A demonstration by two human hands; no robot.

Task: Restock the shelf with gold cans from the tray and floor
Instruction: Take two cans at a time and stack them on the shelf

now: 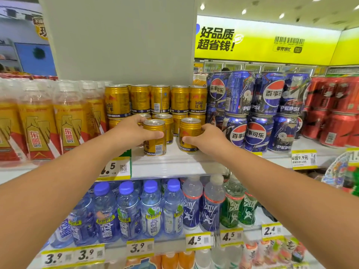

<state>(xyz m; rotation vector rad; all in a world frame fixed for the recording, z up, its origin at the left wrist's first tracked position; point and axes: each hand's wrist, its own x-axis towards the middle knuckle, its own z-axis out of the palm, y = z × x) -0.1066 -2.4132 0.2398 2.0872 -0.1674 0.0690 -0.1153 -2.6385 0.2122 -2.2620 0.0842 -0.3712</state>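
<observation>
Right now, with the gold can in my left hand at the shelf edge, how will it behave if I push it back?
The gold can looks rigid metal, so it should slide without denting. It stands upright on the smooth white shelf, so a low push from the left hand probably glides it; a high push might tip it. On its side it would roll.

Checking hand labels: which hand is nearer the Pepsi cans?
Right. The right hand grips a gold can just left of the Pepsi cans; the left hand holds another gold can further left.
</observation>
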